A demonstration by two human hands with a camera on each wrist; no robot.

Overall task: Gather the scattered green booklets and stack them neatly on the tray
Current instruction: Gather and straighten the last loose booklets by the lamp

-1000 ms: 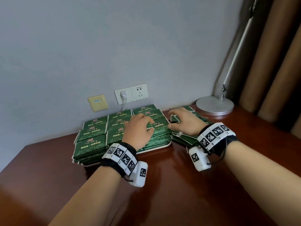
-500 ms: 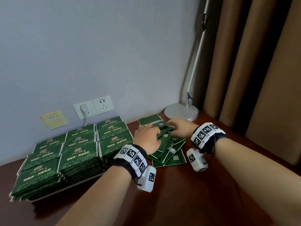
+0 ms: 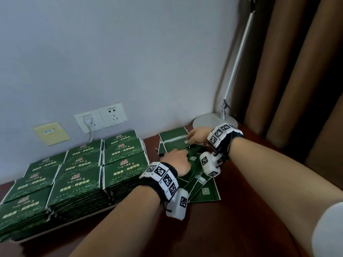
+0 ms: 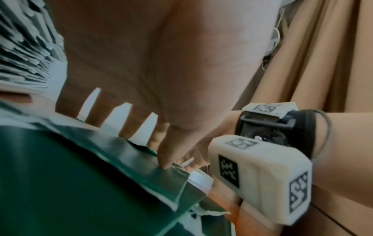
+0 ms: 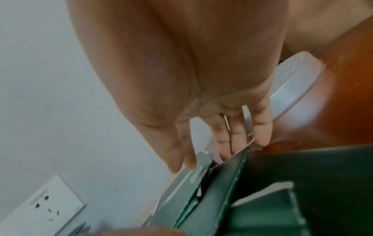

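Green booklets (image 3: 78, 175) lie in several neat stacks on a pale tray (image 3: 74, 222) at the left. To its right a loose pile of scattered booklets (image 3: 202, 191) lies fanned out on the table. My left hand (image 3: 181, 160) rests flat on that pile; in the left wrist view its fingers are straight and the thumb (image 4: 164, 164) presses a booklet (image 4: 80, 167). My right hand (image 3: 194, 137) reaches to the far side of the pile. Its straight fingers (image 5: 222, 143) touch the raised edges of booklets (image 5: 222, 191) there.
A lamp's round silver base (image 3: 209, 119) stands just behind the loose pile, its pole rising along brown curtains (image 3: 297, 71). Wall sockets (image 3: 104, 117) with a plugged cord sit behind the tray. The brown table (image 3: 241, 210) stretches toward me.
My left hand has left the tray stack and moved right onto the loose pile. The right hand has reached farther toward the lamp base. The head view has swung right.
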